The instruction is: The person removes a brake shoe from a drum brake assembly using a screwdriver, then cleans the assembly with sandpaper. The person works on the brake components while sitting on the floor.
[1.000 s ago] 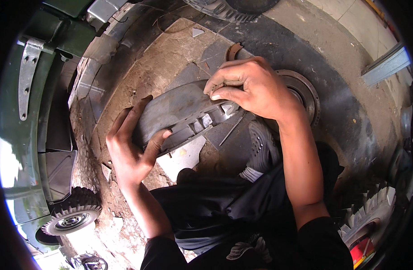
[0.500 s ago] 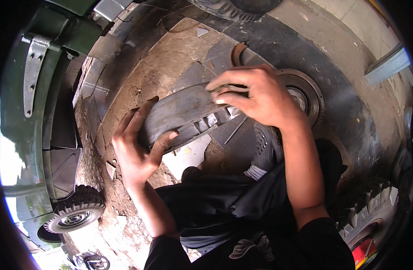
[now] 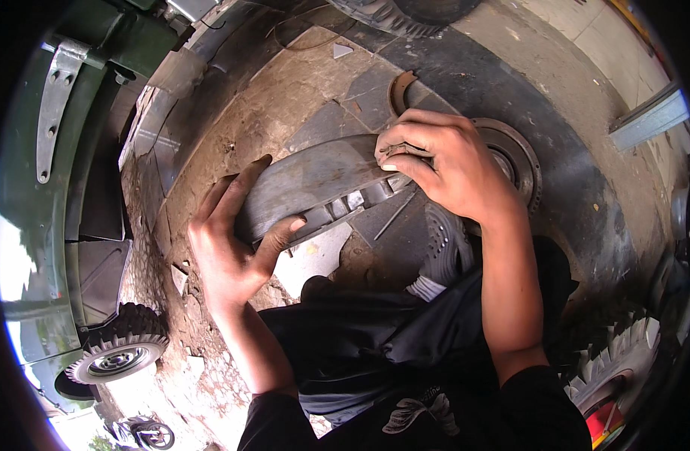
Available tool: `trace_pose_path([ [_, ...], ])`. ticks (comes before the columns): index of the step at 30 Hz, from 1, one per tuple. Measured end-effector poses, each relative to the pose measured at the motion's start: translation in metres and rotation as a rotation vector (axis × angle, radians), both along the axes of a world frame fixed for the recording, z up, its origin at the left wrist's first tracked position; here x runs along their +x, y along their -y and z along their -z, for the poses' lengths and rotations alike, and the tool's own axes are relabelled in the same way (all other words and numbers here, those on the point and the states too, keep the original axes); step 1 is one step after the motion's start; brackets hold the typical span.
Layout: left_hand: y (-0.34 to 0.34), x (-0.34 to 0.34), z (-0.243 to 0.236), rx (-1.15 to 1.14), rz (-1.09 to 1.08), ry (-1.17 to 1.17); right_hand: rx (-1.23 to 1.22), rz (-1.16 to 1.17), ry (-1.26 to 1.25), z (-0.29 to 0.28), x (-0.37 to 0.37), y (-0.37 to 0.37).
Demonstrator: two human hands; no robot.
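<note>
A thick grey metal part [image 3: 315, 174] lies tilted in front of me, with a broad worn face, a rounded outline and a notched edge with bright metal in it. My left hand [image 3: 232, 233] grips its left end, the thumb on the near edge and dark-stained fingers over the far side. My right hand [image 3: 446, 161] is closed at the right end, pinching a thin, folded, dark strip [image 3: 407, 150] against the face. The strip's material is hard to make out, since the fingers cover most of it.
On the floor lie a round metal disc [image 3: 522, 154], a curved brown brake shoe [image 3: 396, 92] and a thin rod [image 3: 395, 218]. A broken white tile [image 3: 315, 259] lies below the metal part. A green vehicle [image 3: 29, 225] stands left; a knobby tyre [image 3: 619, 364] is at lower right.
My right hand has slid to the right along the face, toward the part's right end. My left hand keeps its hold, and the view has shifted slightly.
</note>
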State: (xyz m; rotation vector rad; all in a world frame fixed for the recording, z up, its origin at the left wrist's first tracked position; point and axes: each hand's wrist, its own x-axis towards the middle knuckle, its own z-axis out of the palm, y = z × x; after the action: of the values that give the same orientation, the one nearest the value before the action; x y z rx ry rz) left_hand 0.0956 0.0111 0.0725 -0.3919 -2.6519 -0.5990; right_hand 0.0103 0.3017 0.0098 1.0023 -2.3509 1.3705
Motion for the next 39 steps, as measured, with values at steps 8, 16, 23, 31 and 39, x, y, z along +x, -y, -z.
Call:
trace_pose_path([
  [8, 0.002, 0.002, 0.003, -0.001, 0.006, 0.004, -0.076, -0.047, -0.089, -0.006, 0.011, 0.028],
  [16, 0.003, 0.0, 0.002, 0.008, 0.001, -0.005, -0.048, 0.0, 0.127, 0.006, 0.006, -0.003],
  [23, 0.001, -0.001, 0.001, -0.016, 0.009, -0.018, -0.075, 0.021, 0.415, -0.006, 0.008, 0.007],
  [31, 0.001, 0.003, 0.0, 0.005, 0.008, 0.021, 0.002, 0.222, 0.345, -0.029, 0.037, 0.037],
  [39, -0.002, 0.003, 0.002, 0.024, 0.0, 0.009, -0.096, 0.179, 0.136, -0.028, 0.044, 0.051],
])
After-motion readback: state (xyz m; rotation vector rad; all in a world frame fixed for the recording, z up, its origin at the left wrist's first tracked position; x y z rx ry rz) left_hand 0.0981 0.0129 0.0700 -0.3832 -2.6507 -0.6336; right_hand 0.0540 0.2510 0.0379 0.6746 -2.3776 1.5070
